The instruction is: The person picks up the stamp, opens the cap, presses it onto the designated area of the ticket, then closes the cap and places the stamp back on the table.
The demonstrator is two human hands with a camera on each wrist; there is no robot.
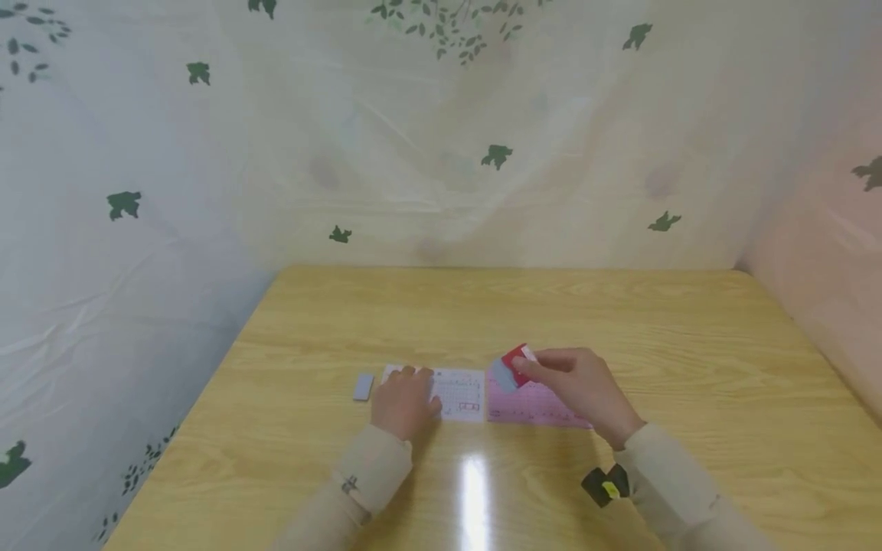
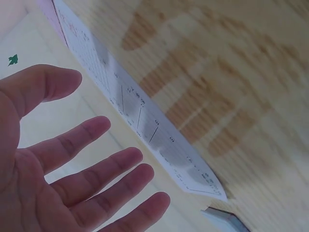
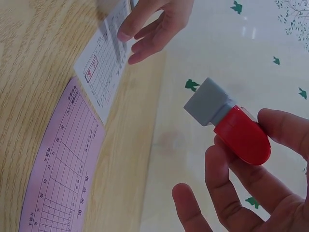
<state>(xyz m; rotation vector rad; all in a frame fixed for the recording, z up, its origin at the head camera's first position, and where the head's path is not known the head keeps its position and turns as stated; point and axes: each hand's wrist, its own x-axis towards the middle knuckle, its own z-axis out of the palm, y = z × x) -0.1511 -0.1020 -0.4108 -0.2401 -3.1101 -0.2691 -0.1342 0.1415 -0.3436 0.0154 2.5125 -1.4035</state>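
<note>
My right hand (image 1: 586,386) pinches a stamp (image 3: 241,137) between thumb and fingers. It has a rounded red handle and a grey block at its end, and it is held tilted above the pink form (image 1: 530,407). Over the left part of a white printed form (image 1: 458,394) is my left hand (image 1: 403,402); the left wrist view shows its fingers spread and nothing in the palm. The white form bears a red boxed mark (image 3: 91,68) near its right end. Side by side, the two forms lie flat on the table, both with printed grids and writing.
A small flat grey rectangular block (image 1: 363,386) lies just left of the white form. The wood-grain table (image 1: 344,314) reaches back to a pale curtain (image 1: 427,191) with green bird shapes. A black strap piece with a yellow patch (image 1: 608,486) is beside the right sleeve.
</note>
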